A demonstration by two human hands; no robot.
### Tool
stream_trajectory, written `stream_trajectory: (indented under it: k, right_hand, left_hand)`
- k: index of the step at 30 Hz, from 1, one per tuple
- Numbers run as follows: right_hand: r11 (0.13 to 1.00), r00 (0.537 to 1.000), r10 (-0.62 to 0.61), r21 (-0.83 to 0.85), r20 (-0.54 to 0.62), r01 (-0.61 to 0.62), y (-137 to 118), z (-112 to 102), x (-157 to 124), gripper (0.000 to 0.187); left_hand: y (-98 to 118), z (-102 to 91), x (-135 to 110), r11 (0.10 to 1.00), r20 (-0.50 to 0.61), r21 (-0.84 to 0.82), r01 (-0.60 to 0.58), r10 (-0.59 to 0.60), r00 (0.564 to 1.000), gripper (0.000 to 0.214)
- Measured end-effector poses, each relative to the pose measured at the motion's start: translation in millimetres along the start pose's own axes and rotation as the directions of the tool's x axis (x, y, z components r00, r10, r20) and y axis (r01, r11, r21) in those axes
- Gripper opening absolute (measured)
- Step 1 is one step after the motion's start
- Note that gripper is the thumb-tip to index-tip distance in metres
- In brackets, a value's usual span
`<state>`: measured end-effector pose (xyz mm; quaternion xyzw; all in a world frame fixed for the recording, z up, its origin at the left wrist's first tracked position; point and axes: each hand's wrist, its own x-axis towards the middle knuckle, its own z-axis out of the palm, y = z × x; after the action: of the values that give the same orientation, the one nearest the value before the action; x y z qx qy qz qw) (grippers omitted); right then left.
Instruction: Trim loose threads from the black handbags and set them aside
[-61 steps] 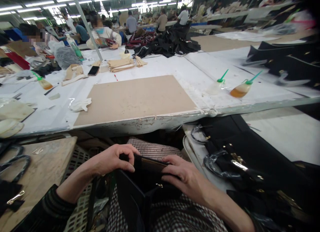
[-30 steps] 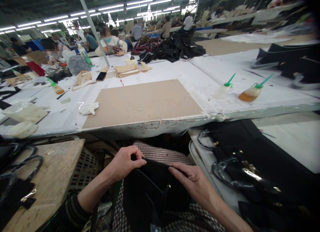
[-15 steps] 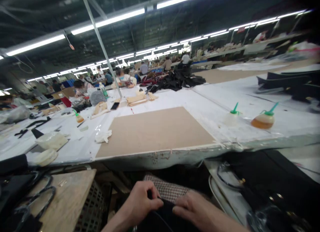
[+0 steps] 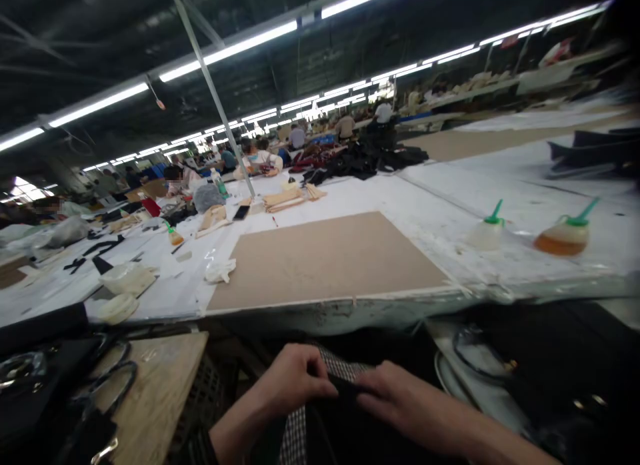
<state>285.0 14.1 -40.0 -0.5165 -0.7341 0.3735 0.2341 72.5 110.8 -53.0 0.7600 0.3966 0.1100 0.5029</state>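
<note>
Low in front of me, my left hand (image 4: 297, 379) is closed, thumb and fingers pinching the upper edge of a black piece of material (image 4: 345, 421). My right hand (image 4: 397, 399) grips the same edge a short way to the right, its fingers over the top and its thumb on the near side. The piece hangs down over my lap, its lower part dark and cut off by the frame. A black-and-white checked cloth (image 4: 296, 435) shows behind and beside it. Whether the piece is a whole bag cannot be made out.
Ahead stands a white-covered worktable (image 4: 280, 228) with a brown board (image 4: 325, 258). Glue bottles (image 4: 563, 237) stand on its right. Black bags with looped handles lie on a wooden stand (image 4: 155, 378) at left and at right. Several people sit farther off.
My view has turned slightly left, so the table's things sit farther right. Both hands have risen a little in the picture, still on the black piece.
</note>
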Motion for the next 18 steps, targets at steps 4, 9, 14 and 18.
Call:
stream_trajectory:
  k: [4, 9, 14, 18]
  right_hand:
    - [0.998, 1.000, -0.002, 0.064, 0.005, 0.002, 6.9, 1.1, -10.7, 0.022]
    - [0.990, 1.000, 0.016, 0.138, 0.004, -0.016, 14.3, 5.5, -15.2, 0.023]
    - [0.991, 1.000, -0.003, 0.134, 0.013, 0.001, 14.0, 4.7, -15.3, 0.025]
    - [0.993, 1.000, 0.001, 0.120, 0.019, -0.003, 15.0, 5.3, -16.9, 0.025]
  left_hand:
    - [0.0, 2.5, -4.4, 0.999, 0.024, 0.032, -0.039, 0.038, 0.999, 0.021]
    - [3.4, 7.3, -9.1, 0.998, 0.001, 0.060, -0.031, 0.031, 1.000, 0.020]
    - [3.4, 12.1, -9.2, 0.998, -0.042, 0.051, -0.020, 0.022, 0.999, 0.021]
    - [-0.7, 13.0, -7.1, 0.995, -0.047, -0.103, -0.008, 0.004, 0.999, 0.025]
